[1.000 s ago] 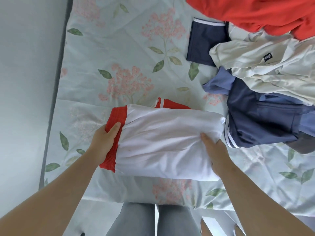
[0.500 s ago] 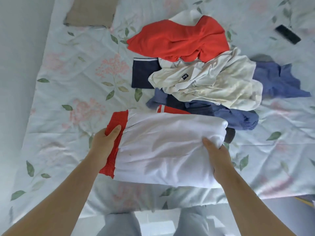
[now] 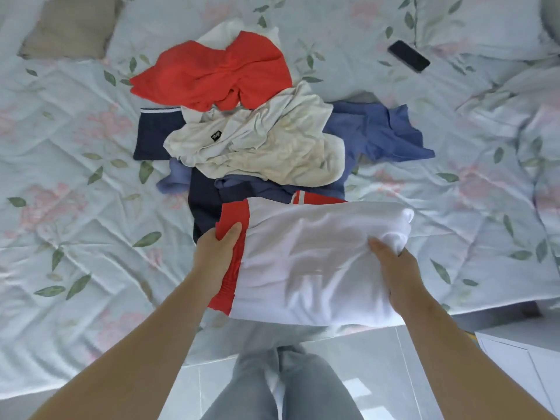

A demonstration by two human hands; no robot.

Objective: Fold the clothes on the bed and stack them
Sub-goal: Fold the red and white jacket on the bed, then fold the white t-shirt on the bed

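Note:
A folded white garment with red trim is held up over the bed's near edge. My left hand grips its red left end, thumb on top. My right hand grips its bunched right end. Behind it lies a loose pile: a red garment, a cream shirt, a blue garment and dark navy shorts. More navy cloth sits just under the folded piece.
The floral bedspread covers the bed. A black phone lies at the far right, a tan pillow at the far left. White pillows are at the back right. Below, my legs and tiled floor.
Both hands have carried the folded white garment to the right along the bed edge, and the view has swung up and right, bringing the whole pile and the phone into sight.

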